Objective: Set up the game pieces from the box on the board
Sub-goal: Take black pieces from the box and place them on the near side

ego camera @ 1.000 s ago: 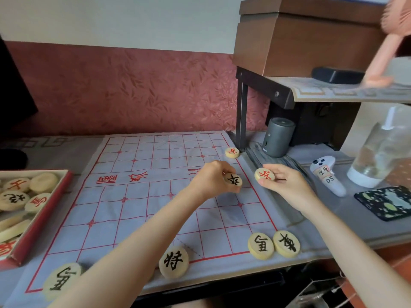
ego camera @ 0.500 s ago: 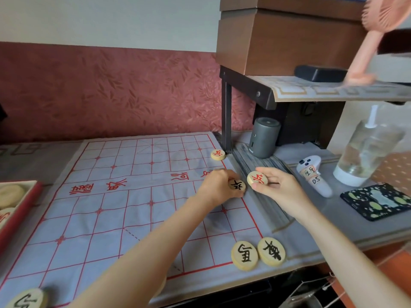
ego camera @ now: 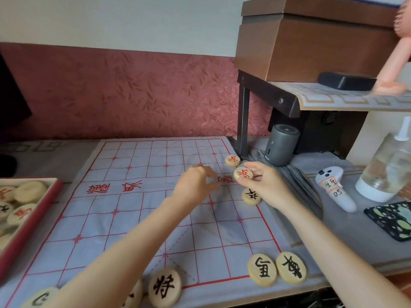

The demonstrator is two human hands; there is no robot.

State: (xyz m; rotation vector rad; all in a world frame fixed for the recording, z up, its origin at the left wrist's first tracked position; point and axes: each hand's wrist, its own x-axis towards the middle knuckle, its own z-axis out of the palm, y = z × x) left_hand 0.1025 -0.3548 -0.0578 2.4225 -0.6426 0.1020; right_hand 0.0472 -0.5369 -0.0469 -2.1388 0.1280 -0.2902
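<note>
Left hand (ego camera: 195, 185) has released the black piece (ego camera: 251, 196) onto the board (ego camera: 133, 218); right hand (ego camera: 264, 185) pinches a red piece (ego camera: 243, 173).

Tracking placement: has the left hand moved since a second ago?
Yes. The left hand released the black-lettered round wooden piece and drew left, away from the cloth board's right border.

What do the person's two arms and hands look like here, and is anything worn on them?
Both arms are bare as far as the view shows: no sleeve covers the left forearm or the right forearm. The left hand and the right hand wear no gloves, and no watch, bracelet or ring can be seen.
</note>
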